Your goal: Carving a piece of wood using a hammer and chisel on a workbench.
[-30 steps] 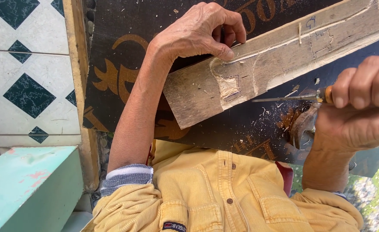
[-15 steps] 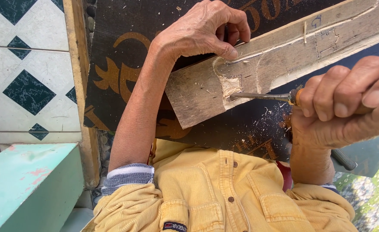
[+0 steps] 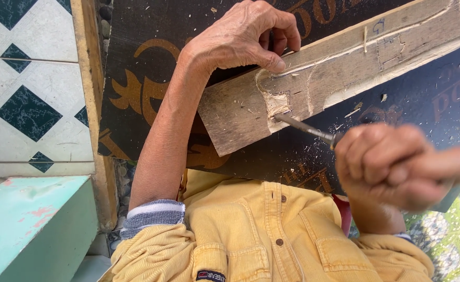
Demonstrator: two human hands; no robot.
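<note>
Looking from the left, I see a pale green block [image 3: 29, 224] beside diamond-patterned tiles [image 3: 29, 109]. My left hand [image 3: 243, 36] is curled tight over the far edge of the wooden plank [image 3: 339, 68], which lies slanted across a dark patterned board [image 3: 146, 47]. On the right, my blurred right hand [image 3: 392, 164] is clenched around a chisel [image 3: 305, 128], its tip touching the carved notch in the plank.

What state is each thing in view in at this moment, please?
Wooden board: tilted on the dark mat, partly carved, notch gouged.
Chisel: blade tip set in the notch.
Left hand: clamped on the board's upper edge.
Right hand: blurred, closed round the chisel handle.
Dark mat: strewn with wood chips.
</note>
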